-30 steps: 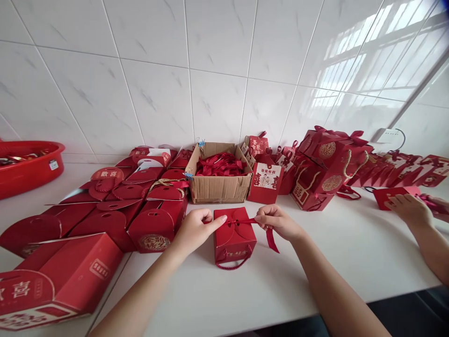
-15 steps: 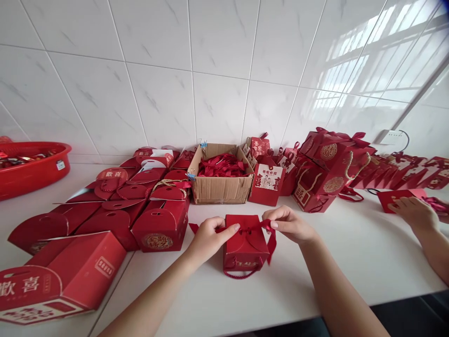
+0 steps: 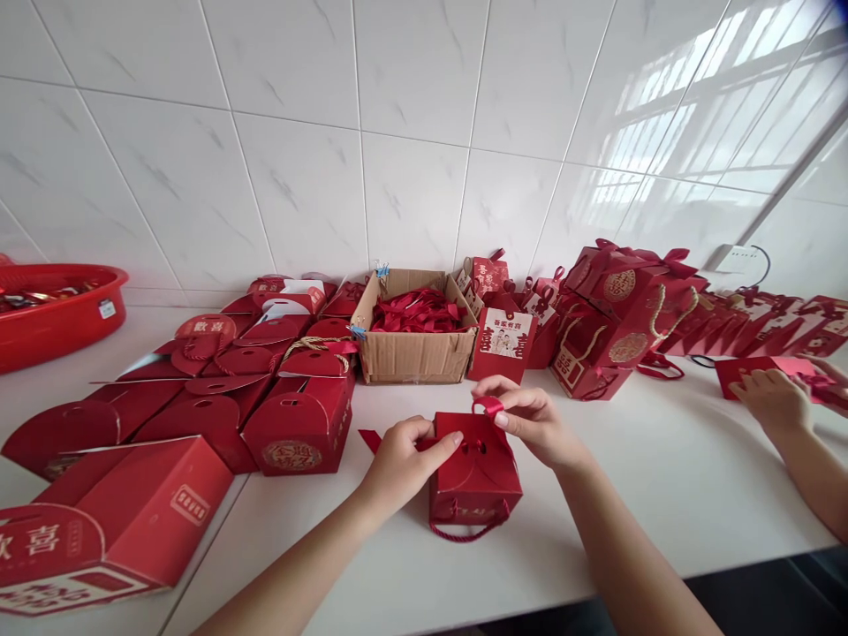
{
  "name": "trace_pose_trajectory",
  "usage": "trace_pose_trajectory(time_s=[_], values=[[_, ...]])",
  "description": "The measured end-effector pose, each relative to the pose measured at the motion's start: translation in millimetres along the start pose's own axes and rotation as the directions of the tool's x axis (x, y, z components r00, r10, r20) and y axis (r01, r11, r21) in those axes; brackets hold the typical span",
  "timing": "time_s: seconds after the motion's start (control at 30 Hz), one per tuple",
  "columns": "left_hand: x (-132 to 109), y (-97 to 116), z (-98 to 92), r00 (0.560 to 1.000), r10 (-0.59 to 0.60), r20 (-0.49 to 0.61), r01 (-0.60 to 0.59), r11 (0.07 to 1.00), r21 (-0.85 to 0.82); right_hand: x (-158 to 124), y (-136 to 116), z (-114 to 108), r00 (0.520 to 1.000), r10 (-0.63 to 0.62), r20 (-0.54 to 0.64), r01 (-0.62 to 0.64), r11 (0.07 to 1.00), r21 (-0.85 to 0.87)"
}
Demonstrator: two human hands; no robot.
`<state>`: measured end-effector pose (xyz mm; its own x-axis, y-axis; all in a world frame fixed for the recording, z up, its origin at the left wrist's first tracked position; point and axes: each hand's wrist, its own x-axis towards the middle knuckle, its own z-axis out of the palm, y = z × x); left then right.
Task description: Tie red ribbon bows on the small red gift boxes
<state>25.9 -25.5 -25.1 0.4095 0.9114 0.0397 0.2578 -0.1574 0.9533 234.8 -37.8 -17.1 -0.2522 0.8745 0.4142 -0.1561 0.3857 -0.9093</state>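
Note:
A small red gift box [image 3: 473, 481] with a cord handle hanging at its front stands on the white table. My left hand [image 3: 407, 459] pinches the ribbon at the box's left side, thumb resting on the lid; a ribbon tail sticks out to the left behind the fingers. Above the lid's right back corner, my right hand [image 3: 533, 424] holds a loop of the dark red ribbon [image 3: 488, 405] between thumb and fingers. The ribbon passes through holes in the middle of the lid.
Behind stands a cardboard box [image 3: 416, 358] of red ribbons. Red boxes [image 3: 291, 424] fill the left, beside a red basin [image 3: 59, 327]. Stacked gift boxes [image 3: 613, 309] stand back right. At far right, another person's hands [image 3: 775, 402] hold a red box [image 3: 745, 375].
My right hand has moved left and up, bending the ribbon into a loop over the lid. The gift box has shifted slightly right and turned a little.

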Motion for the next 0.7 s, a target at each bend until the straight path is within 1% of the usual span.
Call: trace_pose_trajectory(time_s=[0.07, 0.17, 0.23, 0.3, 0.4, 0.5, 0.6, 0.7], values=[[0, 0, 0.2, 1.000, 0.000, -0.003, 0.000, 1.000, -0.002, 0, 0, 2, 1.000, 0.022, -0.014, -0.022, 0.999, 0.024], [0, 0, 0.5, 1.000, 0.008, -0.017, -0.008, 1.000, 0.012, -2, -1, 6, 0.993, 0.115, -0.013, -0.113, 0.990, 0.084], [1, 0, 0.2, 0.999, 0.022, -0.031, -0.021, 0.999, 0.039, -2, -1, 8, 0.989, 0.140, -0.040, -0.135, 0.983, 0.122], [1, 0, -0.7, 0.997, 0.051, -0.055, -0.046, 0.996, 0.076, -2, 1, 10, 0.989, 0.115, -0.093, -0.100, 0.984, 0.147], [2, 0, -2.5, 0.983, 0.117, -0.141, -0.095, 0.984, 0.152, 1, 6, 12, 0.977, 0.058, -0.204, -0.023, 0.985, 0.174], [2, -1, -3.6, 0.960, 0.172, -0.219, -0.123, 0.967, 0.221, 3, 11, 14, 0.962, 0.058, -0.268, -0.010, 0.985, 0.175], [2, -2, -4.3, 0.949, 0.214, -0.230, -0.152, 0.954, 0.257, 3, 14, 18, 0.954, 0.063, -0.292, -0.020, 0.989, 0.147], [3, -1, -6.0, 0.944, 0.253, -0.212, -0.197, 0.947, 0.253, 3, 16, 20, 0.947, 0.058, -0.315, -0.021, 0.992, 0.121]])
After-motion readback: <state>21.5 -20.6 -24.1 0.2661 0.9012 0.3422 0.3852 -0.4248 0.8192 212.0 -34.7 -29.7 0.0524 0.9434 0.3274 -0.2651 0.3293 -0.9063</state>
